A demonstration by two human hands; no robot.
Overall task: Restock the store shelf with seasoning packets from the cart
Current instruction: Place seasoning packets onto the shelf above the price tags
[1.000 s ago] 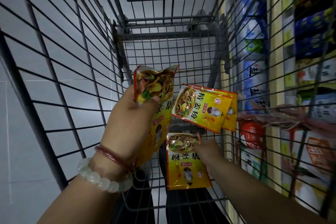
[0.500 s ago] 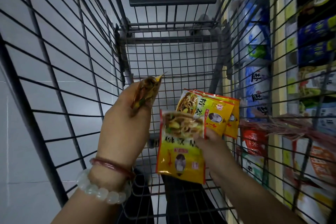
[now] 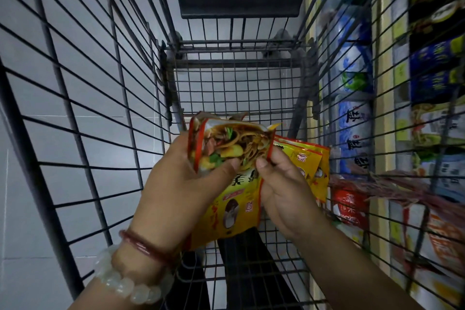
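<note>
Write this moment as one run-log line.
left hand: holds packets | right hand: pinches same packets | more packets: in cart

Both forearms are showing bare, no sleeves; the left wrist is wearing a pale beaded bracelet [image 3: 127, 284] and a thin dark-red bangle [image 3: 143, 245].

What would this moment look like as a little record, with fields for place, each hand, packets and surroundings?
place: inside a wire shopping cart, seen from above
left hand: grips the yellow seasoning packets, thumb on the front
right hand: pinches the same packets at their right edge
packets left in cart: two more yellow packets lean at the right side, behind the right hand
left wrist: pale bead bracelet and a red one
surroundings: store shelf of packaged goods to the right, beyond the wire
</note>
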